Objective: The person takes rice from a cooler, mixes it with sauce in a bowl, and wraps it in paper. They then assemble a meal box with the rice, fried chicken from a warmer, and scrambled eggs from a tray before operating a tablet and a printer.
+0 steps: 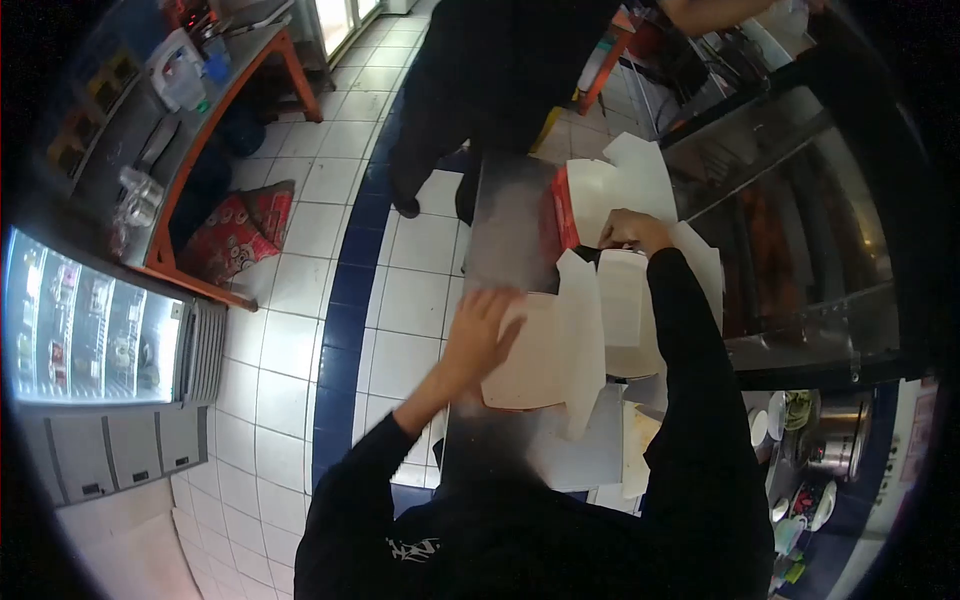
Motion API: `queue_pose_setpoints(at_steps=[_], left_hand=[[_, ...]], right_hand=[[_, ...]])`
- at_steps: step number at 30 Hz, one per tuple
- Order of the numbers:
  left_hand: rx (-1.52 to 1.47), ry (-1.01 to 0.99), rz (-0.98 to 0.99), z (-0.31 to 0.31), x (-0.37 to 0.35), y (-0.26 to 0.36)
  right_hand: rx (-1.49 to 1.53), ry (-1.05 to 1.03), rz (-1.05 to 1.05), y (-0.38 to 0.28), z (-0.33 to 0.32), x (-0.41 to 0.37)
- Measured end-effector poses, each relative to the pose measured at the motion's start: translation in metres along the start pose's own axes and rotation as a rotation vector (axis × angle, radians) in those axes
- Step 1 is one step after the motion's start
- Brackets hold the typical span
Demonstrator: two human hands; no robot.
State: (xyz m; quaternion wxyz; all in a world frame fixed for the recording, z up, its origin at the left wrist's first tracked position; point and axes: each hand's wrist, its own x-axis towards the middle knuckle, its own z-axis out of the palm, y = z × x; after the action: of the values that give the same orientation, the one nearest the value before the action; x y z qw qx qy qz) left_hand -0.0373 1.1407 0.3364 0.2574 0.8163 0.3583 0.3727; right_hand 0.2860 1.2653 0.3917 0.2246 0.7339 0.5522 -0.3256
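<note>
Several open cardboard boxes with white insides stand on a metal table (585, 450). My left hand (485, 335) hovers at the left edge of the nearest-left box (530, 360), fingers apart, holding nothing. My right hand (635, 230) is at the far edge of the right box (622, 310), its fingers curled down between that box and the far box; what they hold, if anything, is hidden. The far box (595, 195) has a red outer side and a raised white lid.
A person in dark clothes (500, 80) stands beyond the table. A glass cabinet (780, 230) is close on the right. To the left are an orange-edged table (190, 150), a lit display fridge (90, 325) and red sacking (240, 230) on the tiled floor.
</note>
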Motion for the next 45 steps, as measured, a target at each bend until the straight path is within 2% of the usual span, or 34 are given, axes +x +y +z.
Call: queue_pose_setpoints(at_steps=[1,3,4,7,8,10,13,15,16,18,21,22,24,25,27,28,29,30,31,32,33,34,35,36,37,38,39,40,42,43,44,45], left_hand=[[-0.059,-0.04,0.019,0.003,0.027,-0.01],[-0.344,0.036,-0.005,0.033,0.08,-0.03],[-0.293,-0.028,0.009,0.054,0.107,-0.042],[-0.249,-0.273,-0.039,0.112,0.168,-0.065],[-0.252,-0.363,-0.075,0.129,0.177,-0.069],[-0.338,-0.401,-0.087,0.161,0.184,-0.081],[-0.369,-0.268,0.033,0.191,0.191,-0.093],[-0.538,-0.227,0.008,0.205,0.188,-0.102],[-0.496,-0.225,0.061,0.209,0.19,-0.11],[-0.426,-0.34,-0.051,0.222,0.196,-0.127],[-0.365,-0.447,-0.279,0.2,0.202,-0.102],[-0.457,-0.513,-0.44,0.165,0.204,-0.064],[-0.6,-0.451,-0.572,0.179,0.197,-0.071],[-0.671,-0.413,-0.637,0.186,0.193,-0.075],[-0.774,-0.461,-0.686,0.179,0.189,-0.077],[-0.819,-0.498,-0.728,0.169,0.189,-0.064],[-0.831,-0.53,-0.736,0.167,0.192,-0.059],[-0.833,-0.547,-0.735,0.162,0.192,-0.059],[-0.811,-0.543,-0.715,0.16,0.193,-0.06],[-0.789,-0.53,-0.693,0.158,0.194,-0.061],[-0.764,-0.513,-0.678,0.153,0.194,-0.062],[-0.743,-0.49,-0.667,0.149,0.192,-0.063],[-0.719,-0.467,-0.654,0.142,0.19,-0.061],[-0.7,-0.441,-0.649,0.136,0.187,-0.059],[-0.683,-0.411,-0.636,0.127,0.183,-0.054],[-0.659,-0.383,-0.633,0.12,0.182,-0.055],[-0.642,-0.352,-0.621,0.11,0.176,-0.05],[-0.621,-0.301,-0.608,0.1,0.167,-0.048],[-0.583,-0.173,-0.58,0.076,0.145,-0.035],[-0.554,-0.075,-0.563,0.061,0.13,-0.025],[-0.522,0.034,-0.543,0.044,0.111,-0.013],[-0.486,0.159,-0.519,0.027,0.088,0.002]], right_hand=[[0.034,-0.029,-0.064,0.008,0.003,0.01],[0.107,-0.08,-0.191,0.029,0.014,0.038],[0.06,0.021,-0.109,0.021,0.013,0.021],[-0.001,0.092,-0.179,0.031,0.016,0.033],[-0.052,0.128,-0.25,0.034,0.02,0.042],[-0.159,0.2,-0.391,0.036,0.024,0.056],[-0.191,0.314,-0.397,0.021,0.025,0.044],[-0.183,0.377,-0.439,0.025,0.03,0.053],[-0.181,0.411,-0.46,0.026,0.031,0.057],[-0.168,0.411,-0.41,0.019,0.024,0.047],[-0.125,0.465,-0.357,0.017,0.02,0.044],[-0.089,0.487,-0.329,0.017,0.019,0.04],[-0.083,0.453,-0.268,0.01,0.009,0.021],[-0.108,0.533,-0.288,0.01,0.004,0.02],[-0.157,0.693,-0.315,0.015,0.0,0.017],[0.105,0.884,-0.309,0.007,-0.005,0.001],[0.134,0.958,-0.445,0.0,-0.022,-0.018],[0.347,1.024,-0.359,-0.012,-0.033,-0.01],[0.39,1.143,-0.394,-0.032,-0.044,0.002],[0.196,1.228,-0.373,-0.057,-0.053,0.013],[0.465,1.38,-0.717,-0.08,-0.042,-0.046],[0.365,1.331,-0.501,-0.107,-0.027,-0.079],[0.65,1.321,-0.781,-0.12,-0.006,-0.132],[0.496,1.163,-0.782,-0.159,0.001,-0.126],[0.39,1.437,-1.041,-0.143,0.035,-0.198],[0.468,1.568,-1.098,-0.156,0.07,-0.224],[0.408,1.623,-1.13,-0.171,0.104,-0.249],[0.648,1.502,-1.387,-0.156,0.135,-0.289],[0.892,1.363,-1.625,-0.101,0.186,-0.362],[0.972,0.991,-1.746,-0.075,0.209,-0.391],[1.127,0.707,-1.817,-0.047,0.224,-0.416],[1.136,0.673,-1.792,-0.019,0.239,-0.433]])
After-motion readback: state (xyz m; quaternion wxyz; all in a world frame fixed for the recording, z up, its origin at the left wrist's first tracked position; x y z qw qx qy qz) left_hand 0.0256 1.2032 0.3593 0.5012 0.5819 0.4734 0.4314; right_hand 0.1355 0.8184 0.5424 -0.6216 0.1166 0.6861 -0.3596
